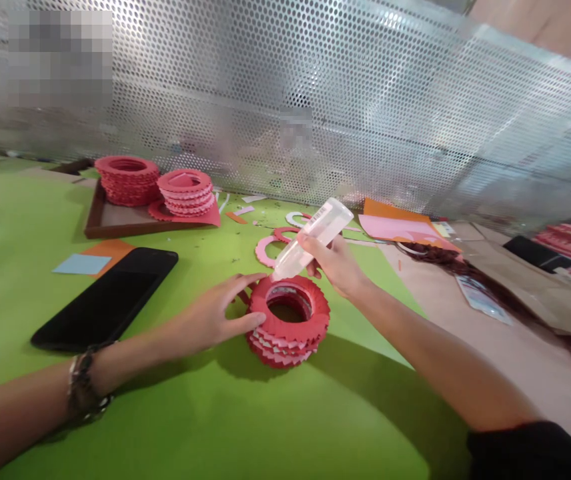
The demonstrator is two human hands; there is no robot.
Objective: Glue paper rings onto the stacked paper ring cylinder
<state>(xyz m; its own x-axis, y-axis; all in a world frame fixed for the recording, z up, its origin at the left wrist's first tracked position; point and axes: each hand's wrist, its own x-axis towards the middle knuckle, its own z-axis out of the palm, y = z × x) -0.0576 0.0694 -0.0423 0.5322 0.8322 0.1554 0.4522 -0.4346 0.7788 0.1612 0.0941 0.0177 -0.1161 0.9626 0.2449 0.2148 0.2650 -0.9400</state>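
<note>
A stack of red and pink scalloped paper rings (288, 327) stands on the green table in front of me. My left hand (223, 310) grips its left side, thumb on the top ring and fingers around the far edge, partly hidden. In my right hand (333, 260) is a translucent glue bottle (315, 233), tilted with its nozzle down at the top ring's far left edge. Whether glue is coming out cannot be made out. Just behind the stack lie a loose pink ring (267, 252) and a red ring (285, 233).
To the left lie a black phone (110, 297) and a light blue paper (83, 264). A brown tray (94, 217) farther back carries more ring stacks. Orange and pink sheets (400, 228) lie at the back right. A perforated metal panel (245, 73) borders the table's far side.
</note>
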